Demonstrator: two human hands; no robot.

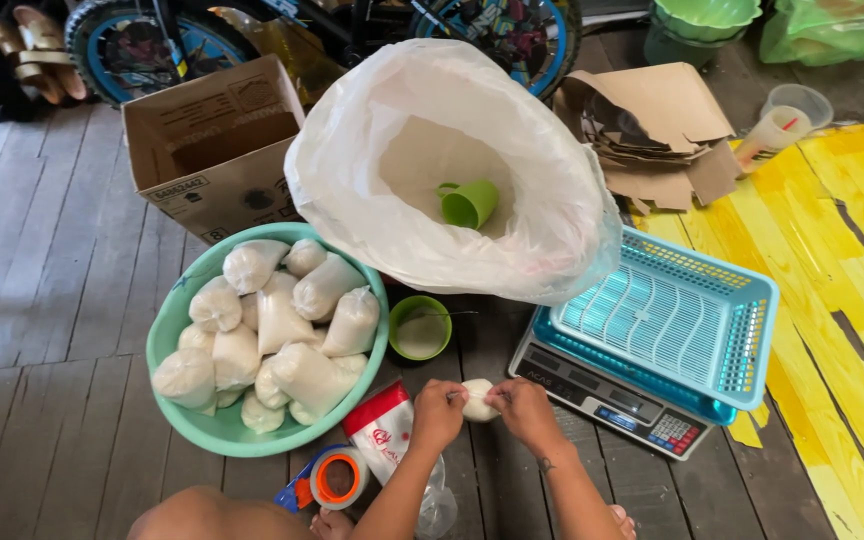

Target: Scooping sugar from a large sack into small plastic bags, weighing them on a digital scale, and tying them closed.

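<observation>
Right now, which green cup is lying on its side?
The green cup with a handle inside the big white sack; the other green cup stands upright on the floor.

Soft daylight falls evenly over my floor; shadows stay faint. The white sack (452, 160) glares a little, the yellow boards (842, 260) shine, and edges bend slightly outward.

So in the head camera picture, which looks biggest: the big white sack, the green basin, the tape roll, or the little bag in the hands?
1. Big white sack
2. Green basin full of filled bags
3. Tape roll
4. Little bag, held between left hand and right hand

The tape lies nearer the camera, so the last two are unsure.
</observation>
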